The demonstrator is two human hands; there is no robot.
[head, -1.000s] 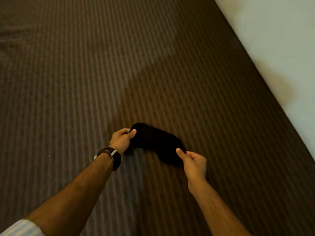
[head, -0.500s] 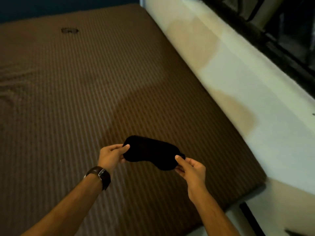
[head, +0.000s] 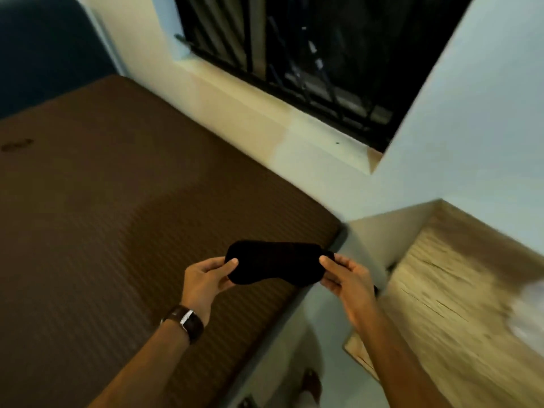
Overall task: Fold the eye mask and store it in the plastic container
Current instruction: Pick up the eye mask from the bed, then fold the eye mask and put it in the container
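Above the near corner of the bed (head: pixel 123 219), the eye mask (head: pixel 275 262) is held flat and unfolded in the air, stretched between both hands. Its left end is pinched by the left hand (head: pixel 206 282), thumb on top and fingers beneath; its right end is pinched in the same way by the right hand (head: pixel 347 279). Each grip is thus pressed together on the fabric, and nothing is seen hanging loose, though a strap, if one is fitted, cannot be made out against the black cloth. For a clean fold, the two ends would best be brought together so that the mask is halved across its narrow middle, with the edges matched before the pinch is passed to one hand; any strap should be tucked inside so that it is not trapped under a lid. No plastic container can be identified: a pale blur at the right edge of the wooden worktop (head: pixel 459 304) is too smeared to be named. Open room is offered by the bed to the left and by the worktop to the right. Between them a narrow gap is formed by the bed's edge and a wall corner (head: pixel 379 213), just beyond the mask, and should be cleared.
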